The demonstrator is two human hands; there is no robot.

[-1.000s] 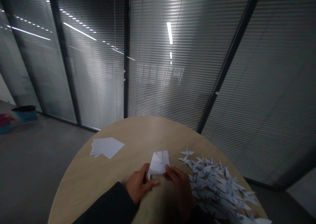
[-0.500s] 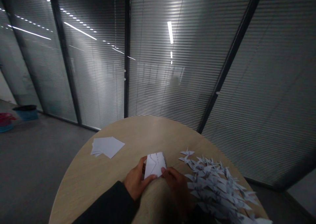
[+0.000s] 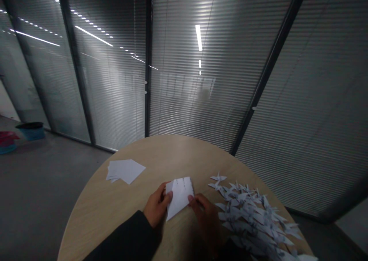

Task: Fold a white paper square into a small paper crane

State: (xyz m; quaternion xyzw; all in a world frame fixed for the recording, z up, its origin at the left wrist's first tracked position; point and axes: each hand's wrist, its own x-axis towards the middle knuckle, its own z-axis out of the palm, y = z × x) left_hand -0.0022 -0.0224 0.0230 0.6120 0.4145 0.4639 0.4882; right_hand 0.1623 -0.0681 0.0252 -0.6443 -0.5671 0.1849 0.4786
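Note:
A partly folded white sheet of paper [image 3: 179,196] lies on the round wooden table [image 3: 149,153] just in front of me. My left hand [image 3: 156,209] pinches its left edge, thumb on top. My right hand [image 3: 205,219] grips the paper's right edge with its fingertips. Both hands are closed on the same sheet. A dark sleeve [image 3: 126,238] covers my left forearm.
A small stack of flat white sheets [image 3: 125,171] lies at the table's left. A heap of several folded white paper cranes [image 3: 250,219] covers the right side. Glass walls with blinds stand behind the table. Blue and red bins [image 3: 28,130] sit on the floor far left.
The paper was lifted and folded narrower half a second ago; now it lies flatter with a point toward me. My left thumb has moved onto its left edge.

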